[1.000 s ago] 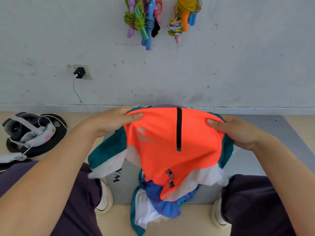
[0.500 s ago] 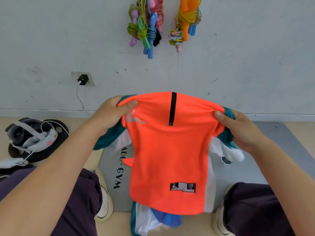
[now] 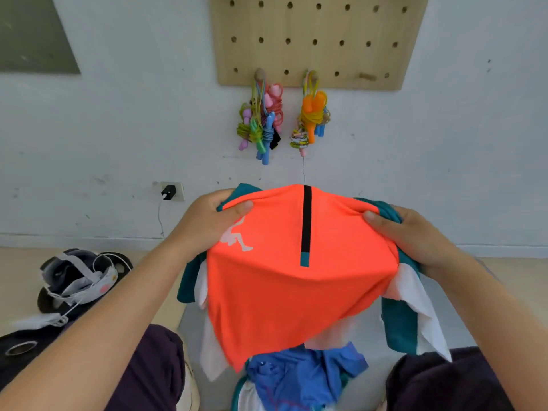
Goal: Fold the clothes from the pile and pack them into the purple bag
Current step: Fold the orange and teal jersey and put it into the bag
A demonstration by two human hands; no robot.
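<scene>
Orange shirt (image 3: 296,274) hangs spread between both hands, left hand (image 3: 207,223) and right hand (image 3: 415,235) pinching its top corners above the pile (image 3: 302,378). Folding looks barely begun; next, probably lay it flat.

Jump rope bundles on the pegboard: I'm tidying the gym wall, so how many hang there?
2. One multicoloured jump rope bundle hangs from the left peg of the pegboard; an orange-handled bundle hangs from the right peg. The ropes in each are too tangled to count.
</scene>
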